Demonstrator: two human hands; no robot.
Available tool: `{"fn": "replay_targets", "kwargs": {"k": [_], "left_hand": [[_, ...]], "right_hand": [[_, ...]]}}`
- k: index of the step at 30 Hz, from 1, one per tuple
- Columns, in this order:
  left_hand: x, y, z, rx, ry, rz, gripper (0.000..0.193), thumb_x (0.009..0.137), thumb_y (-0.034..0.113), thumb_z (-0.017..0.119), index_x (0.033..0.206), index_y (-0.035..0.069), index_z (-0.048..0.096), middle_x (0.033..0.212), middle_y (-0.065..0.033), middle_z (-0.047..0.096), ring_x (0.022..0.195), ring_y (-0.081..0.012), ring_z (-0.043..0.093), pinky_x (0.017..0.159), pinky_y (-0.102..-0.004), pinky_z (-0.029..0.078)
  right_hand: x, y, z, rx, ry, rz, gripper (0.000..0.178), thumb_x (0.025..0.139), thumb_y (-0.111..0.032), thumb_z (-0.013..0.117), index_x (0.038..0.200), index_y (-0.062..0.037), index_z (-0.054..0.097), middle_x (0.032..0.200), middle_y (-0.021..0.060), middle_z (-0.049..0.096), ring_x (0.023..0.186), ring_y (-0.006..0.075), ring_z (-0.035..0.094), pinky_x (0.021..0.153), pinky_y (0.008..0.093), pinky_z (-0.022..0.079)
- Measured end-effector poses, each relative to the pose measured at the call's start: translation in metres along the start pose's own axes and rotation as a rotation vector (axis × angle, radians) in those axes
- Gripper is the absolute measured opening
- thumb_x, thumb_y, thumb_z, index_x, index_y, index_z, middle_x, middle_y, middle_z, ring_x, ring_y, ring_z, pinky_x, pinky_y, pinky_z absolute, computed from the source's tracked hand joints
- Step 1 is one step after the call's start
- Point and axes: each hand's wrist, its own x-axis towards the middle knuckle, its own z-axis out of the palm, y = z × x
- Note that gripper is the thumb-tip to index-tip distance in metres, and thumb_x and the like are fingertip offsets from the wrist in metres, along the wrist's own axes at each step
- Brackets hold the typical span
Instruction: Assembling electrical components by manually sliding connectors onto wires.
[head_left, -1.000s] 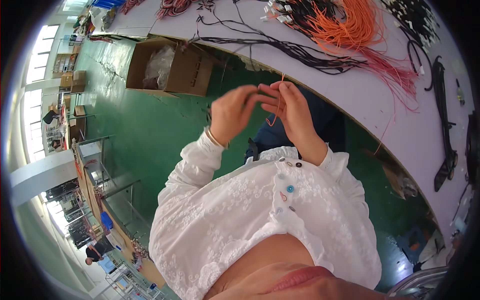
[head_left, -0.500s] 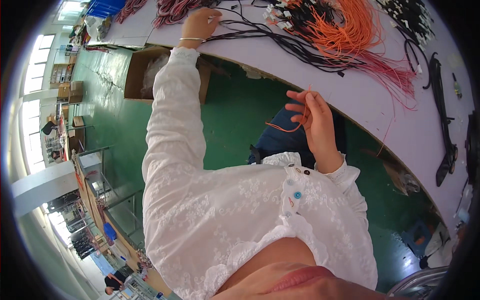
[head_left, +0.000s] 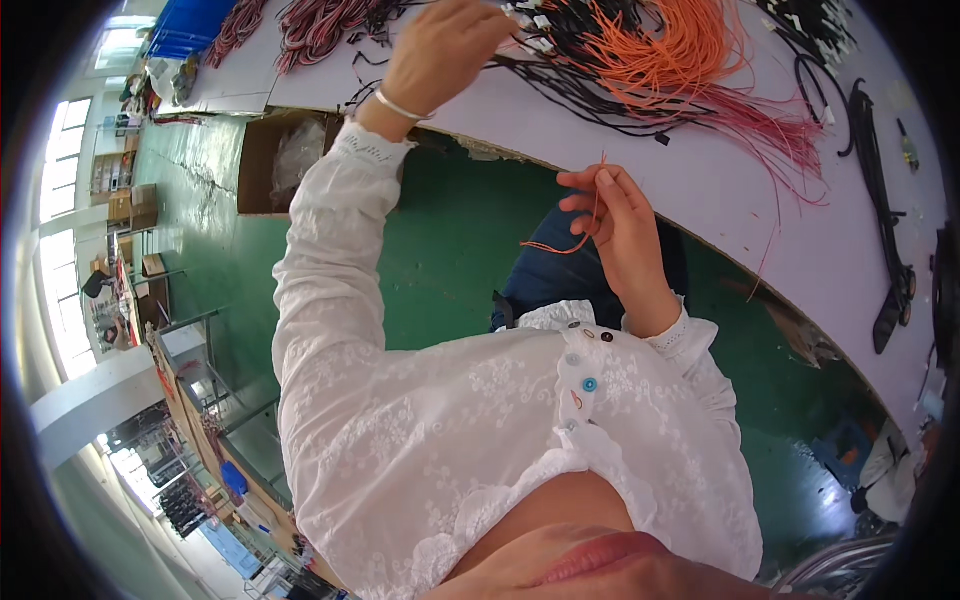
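Observation:
My right hand [head_left: 628, 230] is raised in front of my body, just off the table edge. Its thumb and forefinger pinch a thin orange wire [head_left: 570, 250], whose loose end curves down to the left below the fingers. My left hand [head_left: 450, 60], with a bangle at the wrist, stretches over the table at the top of the view. Its fingertips are beside white connectors [head_left: 538, 44] on black cables [head_left: 575, 95]; the fingers are blurred and partly hidden, so what they touch does not show.
A big bundle of orange wires [head_left: 680, 55] lies on the table [head_left: 720, 215], with pink wire ends [head_left: 775, 140] fanned out to its right. Red and black wire bundles [head_left: 330, 30] lie far left, near a blue bin [head_left: 188, 28]. Below the table edge stands a cardboard box [head_left: 262, 165].
My left hand has moved right along the table, from the black cable ends to the white connectors. My right hand keeps its pinch on the orange wire, nearly in place.

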Motion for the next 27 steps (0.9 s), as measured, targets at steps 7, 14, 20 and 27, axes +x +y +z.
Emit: {"fn": "replay_targets", "kwargs": {"k": [7,14,20,27], "left_hand": [[-0.015,0.104,-0.058,0.151,-0.023,0.135,0.045,0.068,0.012,0.073,0.113,0.018,0.075,0.086,0.004,0.053,0.072,-0.0122,0.057,0.056,-0.0294,0.048],[-0.092,0.245,-0.054,-0.479,-0.131,-0.743,0.015,0.089,-0.001,0.069,0.103,0.004,0.073,0.078,-0.0071,0.056,0.055,-0.019,0.052,0.051,-0.0316,0.042],[-0.172,0.302,-0.028,-0.58,-0.191,-1.079,0.008,0.094,0.003,0.068,0.1,0.005,0.071,0.082,-0.0083,0.06,0.057,-0.0195,0.053,0.052,-0.0314,0.041],[-0.215,0.304,-0.033,-0.507,-0.428,-1.098,0.016,0.096,0.006,0.065,0.111,0.006,0.07,0.098,-0.0132,0.067,0.079,-0.034,0.066,0.067,-0.0389,0.052]], "right_hand": [[0.002,-0.007,0.0,0.519,0.096,-0.043,0.024,0.111,-0.024,0.047,0.111,-0.0042,0.061,0.132,0.0173,0.066,0.111,0.0229,0.068,0.095,0.0342,0.057],[-0.02,-0.017,-0.05,0.802,0.158,-0.181,0.02,0.11,-0.02,0.047,0.108,-0.0047,0.059,0.1,0.0061,0.065,0.085,0.0145,0.062,0.08,0.0288,0.052],[-0.027,-0.056,-0.078,0.722,0.318,-0.453,0.018,0.11,-0.018,0.044,0.105,-0.0069,0.057,0.083,0.0004,0.054,0.069,0.0115,0.046,0.066,0.0279,0.04],[-0.046,-0.057,-0.069,0.586,0.312,-0.513,0.018,0.11,-0.02,0.048,0.103,-0.0068,0.057,0.078,-0.0029,0.045,0.065,0.0083,0.036,0.061,0.0251,0.034]]}}
